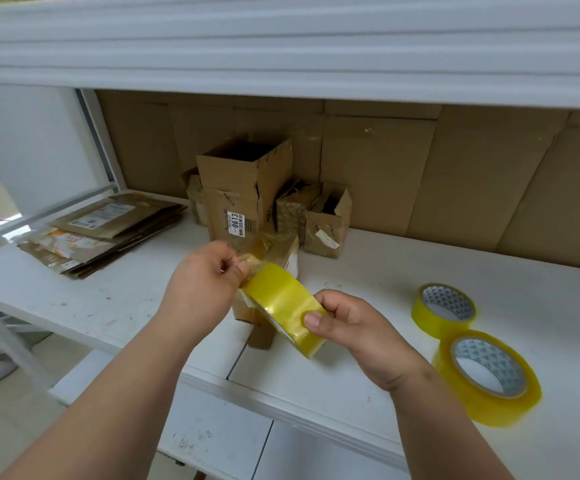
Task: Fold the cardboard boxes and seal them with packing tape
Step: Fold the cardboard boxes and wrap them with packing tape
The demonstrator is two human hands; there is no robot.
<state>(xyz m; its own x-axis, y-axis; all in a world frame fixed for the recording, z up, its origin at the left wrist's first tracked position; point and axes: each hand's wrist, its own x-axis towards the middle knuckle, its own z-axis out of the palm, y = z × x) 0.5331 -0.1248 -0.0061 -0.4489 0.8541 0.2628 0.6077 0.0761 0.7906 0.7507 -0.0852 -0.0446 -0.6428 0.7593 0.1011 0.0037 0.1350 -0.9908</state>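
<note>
Right hand (pixel 357 327) grips the tape roll (pixel 283 306), left hand (pixel 205 275) fingers pinch its loose end, over a small box (pixel 281 254).

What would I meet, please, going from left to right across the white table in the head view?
Stack of flattened cardboard boxes → left hand pinching the tape end → held yellow tape roll → right hand → two spare yellow tape rolls, the farther one then the nearer.

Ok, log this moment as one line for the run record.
right hand grips tape roll | left hand pinches its loose end | small box behind roll | two spare rolls on table
</note>
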